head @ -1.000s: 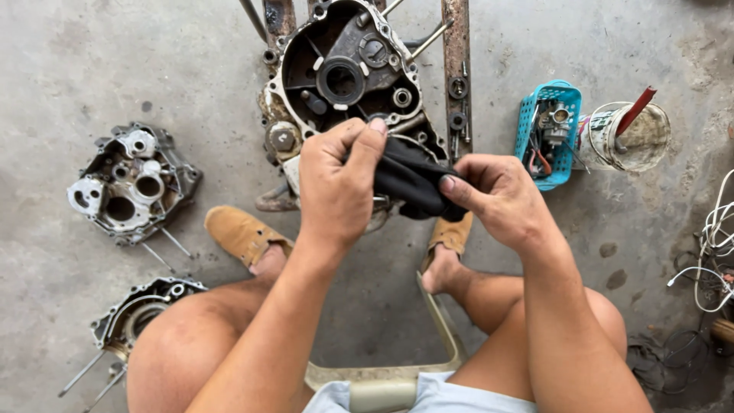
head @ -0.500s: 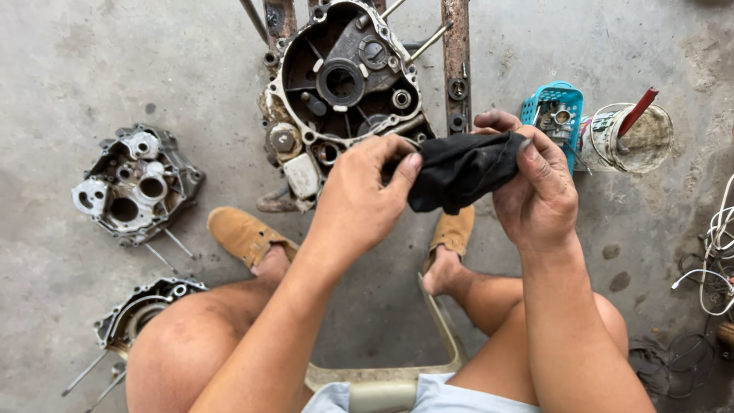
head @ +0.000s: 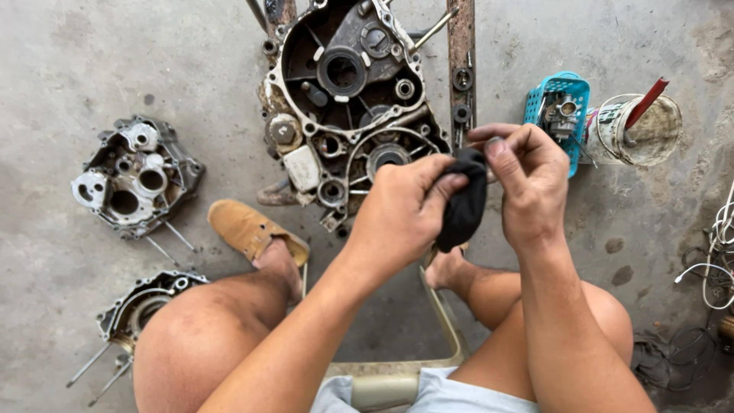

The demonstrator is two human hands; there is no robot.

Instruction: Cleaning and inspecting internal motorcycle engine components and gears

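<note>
Both my hands hold a black rag (head: pixel 463 208) in front of me, above my knees. My left hand (head: pixel 401 210) pinches the rag from the left side. My right hand (head: pixel 527 180) grips its upper right part with fingers curled over the top; whether a small part sits inside the cloth cannot be told. Just beyond my hands a large engine crankcase half (head: pixel 348 99) lies open side up on the concrete floor, showing bearings and round bores.
A second crankcase half (head: pixel 134 176) lies at the left, and a third casing (head: pixel 138 306) by my left knee. A blue basket (head: pixel 562 107) with a carburettor and a dirty bucket (head: pixel 638 130) stand at the right. Wires (head: pixel 715 252) lie at the far right. I sit on a low stool (head: pixel 428 359).
The rag was bunched wide between my hands; now it hangs narrower and my right hand has shifted its grip to the top. Both hands moved slightly right.
</note>
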